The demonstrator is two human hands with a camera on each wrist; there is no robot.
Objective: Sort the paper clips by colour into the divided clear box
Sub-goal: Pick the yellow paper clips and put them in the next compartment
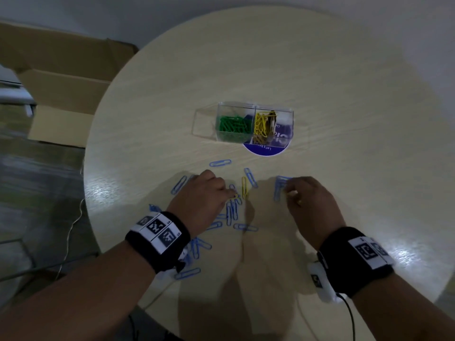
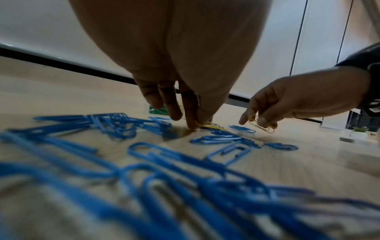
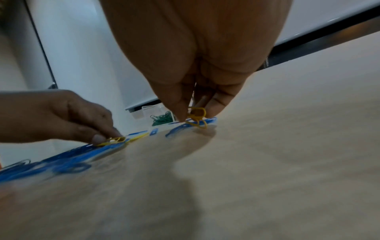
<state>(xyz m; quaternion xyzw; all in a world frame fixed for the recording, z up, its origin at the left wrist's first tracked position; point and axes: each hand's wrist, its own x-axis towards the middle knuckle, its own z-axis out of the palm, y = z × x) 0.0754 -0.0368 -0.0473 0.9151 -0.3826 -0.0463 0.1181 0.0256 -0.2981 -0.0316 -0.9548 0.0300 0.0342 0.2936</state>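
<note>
On table [image 1: 320, 82], yellow clips [image 3: 196, 116] pinched in both hands, L [image 1: 204, 196] & R [image 1: 311, 200].

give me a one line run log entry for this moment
left hand: pinching yellow clip on table | right hand: holding yellow clips | box: green, yellow sorted | blue clips: loose

Left hand [image 1: 205, 194] reaching down with fingertips [image 2: 192, 124] pinching together, right hand [image 1: 311, 200] hovering, fingers [image 3: 176, 112] curling and pinching, both wrists wearing black bands.
</note>
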